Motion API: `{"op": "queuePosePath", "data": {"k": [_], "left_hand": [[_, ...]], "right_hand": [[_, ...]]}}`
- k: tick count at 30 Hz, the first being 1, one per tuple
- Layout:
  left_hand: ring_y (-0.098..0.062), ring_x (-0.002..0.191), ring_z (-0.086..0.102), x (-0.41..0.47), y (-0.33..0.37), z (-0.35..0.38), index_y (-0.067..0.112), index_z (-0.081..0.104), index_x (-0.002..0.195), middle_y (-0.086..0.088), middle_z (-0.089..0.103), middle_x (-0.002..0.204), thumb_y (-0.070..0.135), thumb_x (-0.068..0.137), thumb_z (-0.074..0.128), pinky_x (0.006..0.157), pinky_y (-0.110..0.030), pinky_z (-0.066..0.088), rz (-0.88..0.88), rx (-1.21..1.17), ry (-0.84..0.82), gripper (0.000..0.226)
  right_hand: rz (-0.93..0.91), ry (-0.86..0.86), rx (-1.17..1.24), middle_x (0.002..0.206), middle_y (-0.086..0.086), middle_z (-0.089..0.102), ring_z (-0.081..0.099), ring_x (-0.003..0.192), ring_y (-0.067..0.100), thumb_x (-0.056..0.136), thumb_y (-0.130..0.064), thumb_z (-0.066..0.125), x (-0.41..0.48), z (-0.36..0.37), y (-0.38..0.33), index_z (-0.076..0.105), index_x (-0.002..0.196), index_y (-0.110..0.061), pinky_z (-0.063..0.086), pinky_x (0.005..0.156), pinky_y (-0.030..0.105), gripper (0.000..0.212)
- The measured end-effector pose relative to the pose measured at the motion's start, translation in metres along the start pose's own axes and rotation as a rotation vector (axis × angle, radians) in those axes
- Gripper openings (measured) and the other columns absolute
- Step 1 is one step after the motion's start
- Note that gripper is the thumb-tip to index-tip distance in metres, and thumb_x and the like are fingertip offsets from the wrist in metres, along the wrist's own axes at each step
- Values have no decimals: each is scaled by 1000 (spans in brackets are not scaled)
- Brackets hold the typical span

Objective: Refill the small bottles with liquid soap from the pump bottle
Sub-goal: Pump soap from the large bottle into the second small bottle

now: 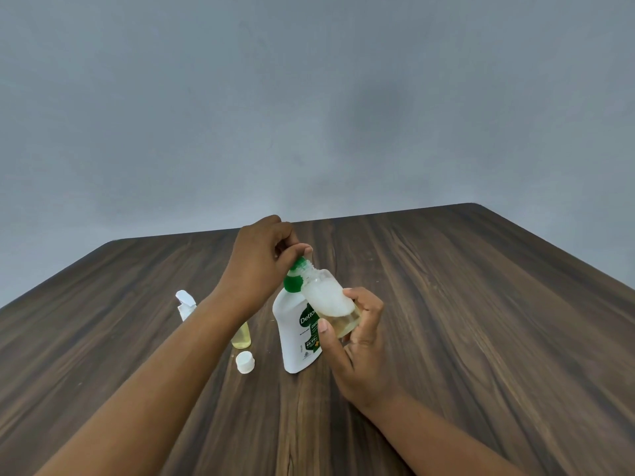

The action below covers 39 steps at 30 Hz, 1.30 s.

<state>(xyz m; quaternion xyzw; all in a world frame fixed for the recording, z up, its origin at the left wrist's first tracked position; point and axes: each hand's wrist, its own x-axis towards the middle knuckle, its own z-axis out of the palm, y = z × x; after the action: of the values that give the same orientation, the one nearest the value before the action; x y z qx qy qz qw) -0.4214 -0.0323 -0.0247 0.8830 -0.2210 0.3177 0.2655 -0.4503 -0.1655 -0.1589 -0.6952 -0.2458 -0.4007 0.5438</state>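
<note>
Head view, frame centre: right hand [357, 355] has its grip curled round the base of the small bottle [326, 297], probably light, soap-slick plastic, mouth against the pump bottle [297, 345]; left hand [259, 259] grip pinches the pump

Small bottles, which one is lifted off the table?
The foamy clear bottle, held tilted in the right hand against the pump bottle. The other bottle, with yellow liquid, stands on the table beside the white cap.

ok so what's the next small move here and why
Probably press the green pump head down: the left hand grips it, and the right hand holds the small bottle tilted, mouth at the nozzle, only partly filled.
</note>
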Motion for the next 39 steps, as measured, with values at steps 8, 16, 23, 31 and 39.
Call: {"op": "queuePosePath", "data": {"k": [8, 16, 23, 31, 39], "left_hand": [[-5, 60, 48, 9, 5, -7, 30, 47, 55, 10, 49, 65, 22, 80, 71, 56, -10, 34, 30, 12, -48, 35], [-8, 62, 47, -2, -1, 3, 21, 50, 58, 5, 49, 65, 21, 81, 69, 57, -11, 34, -1, -3, 13, 30], [-8, 63, 50, 7, 3, -6, 15, 57, 63, 5, 51, 68, 24, 81, 69, 58, -17, 37, 34, 29, -39, 23], [-8, 62, 49, 1, -3, 1, 11, 58, 62, 2, 52, 67, 22, 80, 70, 57, -11, 36, -25, -10, -31, 24], [-6, 62, 48, 9, 4, -5, 25, 49, 58, 9, 49, 66, 23, 81, 69, 57, -12, 33, 35, 39, -58, 30]], "right_hand": [[16, 12, 38, 110, -6, 48, 56, 84, 13, 91, -45, 51, 2, 0, -1, 25, 122, -38, 52, 55, 30, 41], [8, 0, 26, 106, -8, 48, 54, 82, 7, 89, -35, 51, 0, -1, -1, 27, 120, -31, 50, 54, 23, 39], [12, -12, 34, 108, 5, 49, 58, 84, 19, 93, -54, 46, 2, 0, 1, 23, 123, -40, 49, 59, 21, 40], [-1, -4, 26, 105, -5, 49, 54, 81, 10, 90, -35, 51, 0, -1, -1, 25, 121, -37, 51, 54, 31, 41], [5, -8, 58, 111, -1, 48, 57, 87, 16, 92, -55, 46, 1, -1, -2, 23, 123, -51, 53, 59, 29, 39]]}}
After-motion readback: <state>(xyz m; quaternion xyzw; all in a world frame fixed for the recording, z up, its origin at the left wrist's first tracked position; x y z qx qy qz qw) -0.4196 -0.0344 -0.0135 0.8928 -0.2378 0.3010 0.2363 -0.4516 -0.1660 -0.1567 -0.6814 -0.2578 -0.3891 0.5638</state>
